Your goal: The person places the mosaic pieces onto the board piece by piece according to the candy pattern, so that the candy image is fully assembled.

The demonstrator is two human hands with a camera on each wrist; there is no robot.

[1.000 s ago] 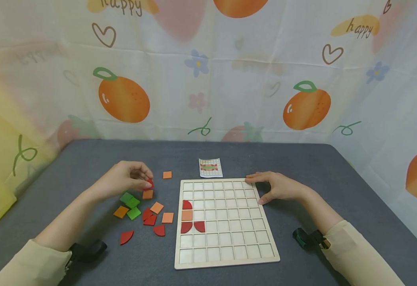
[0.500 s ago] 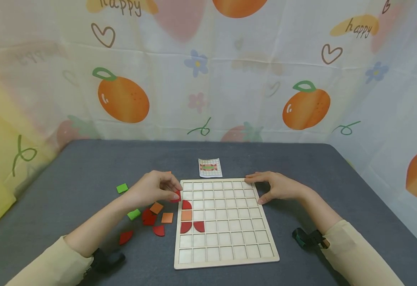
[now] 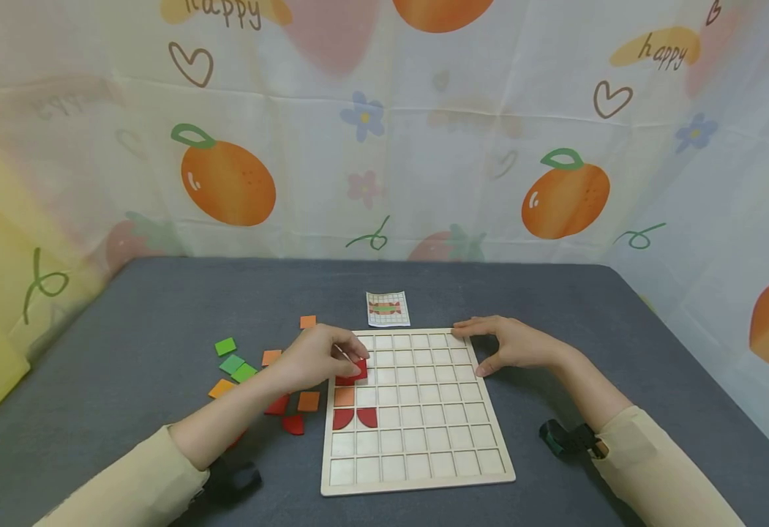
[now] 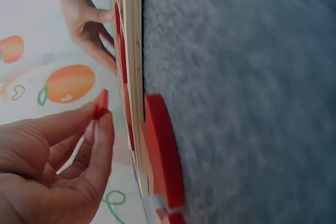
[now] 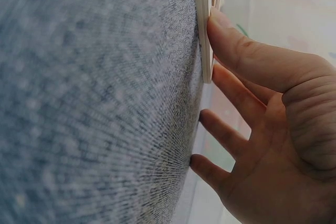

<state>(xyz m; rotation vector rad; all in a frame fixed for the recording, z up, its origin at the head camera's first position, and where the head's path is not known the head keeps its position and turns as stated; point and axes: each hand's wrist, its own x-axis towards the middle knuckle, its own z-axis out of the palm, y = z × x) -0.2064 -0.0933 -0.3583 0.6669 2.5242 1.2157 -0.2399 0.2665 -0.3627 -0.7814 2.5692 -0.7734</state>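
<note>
My left hand (image 3: 314, 360) pinches a red tile (image 3: 361, 368) between thumb and fingertips, over the left columns of the wooden grid board (image 3: 418, 486). In the left wrist view the pinched red tile (image 4: 102, 103) stands on edge, apart from the board. On the board, an orange square tile (image 3: 344, 397) lies above one red quarter-circle tile (image 3: 342, 419), with another red quarter-circle (image 3: 367, 418) to its right. A further red tile (image 3: 344, 381) shows partly below my fingers. My right hand (image 3: 512, 344) rests at the board's upper right edge, fingers spread, thumb touching the rim.
Left of the board lie loose tiles: green squares (image 3: 244, 372), orange squares (image 3: 308, 401) and red quarter-circles (image 3: 293, 424), some hidden by my left forearm. A small printed pattern card (image 3: 387, 310) lies behind the board. A patterned cloth (image 3: 424, 183) hangs behind the table.
My left hand has carried the red tile rightward from the loose tiles to over the board's left columns. My right hand stays at the board's edge.
</note>
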